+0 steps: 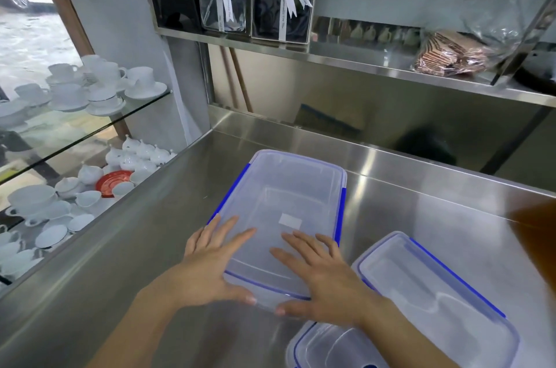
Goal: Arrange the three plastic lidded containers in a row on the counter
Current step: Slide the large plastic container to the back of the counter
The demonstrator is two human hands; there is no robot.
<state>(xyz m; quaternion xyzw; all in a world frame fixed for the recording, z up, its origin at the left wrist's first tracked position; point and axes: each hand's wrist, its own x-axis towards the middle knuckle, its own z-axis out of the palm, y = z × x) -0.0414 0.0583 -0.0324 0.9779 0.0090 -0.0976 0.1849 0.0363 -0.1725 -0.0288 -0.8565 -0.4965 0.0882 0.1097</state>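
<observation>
Both hands lie flat on the near end of the large box (pixel 285 217), which sits on the steel desk (pixel 126 262) with its long axis running away from the person, slightly tilted toward the right. The left hand (pixel 207 268) covers the near-left corner, its fingers (pixel 222 232) spread on the lid and the thumb hooked over the near edge; the right hand (pixel 325 280) mirrors it at the near-right corner, its fingers (pixel 301 247) splayed wide on the lid and the thumb against the near rim. Neither hand is closed around anything: they press and steer the box, they do not lift it. A second box (pixel 436 301) lies just to the right, close beside the right wrist, its long axis angled off to the lower right, so it is not parallel with the first. A third box (pixel 331 346) shows only partly at the bottom edge, under the right forearm, touching or overlapping the second; which, I cannot tell. For a row, the move likely turns on squaring the large box first, then bringing the other two parallel; the right hand is nearer to both. To the left, cups (pixel 99 84) stand on glass shelves.
</observation>
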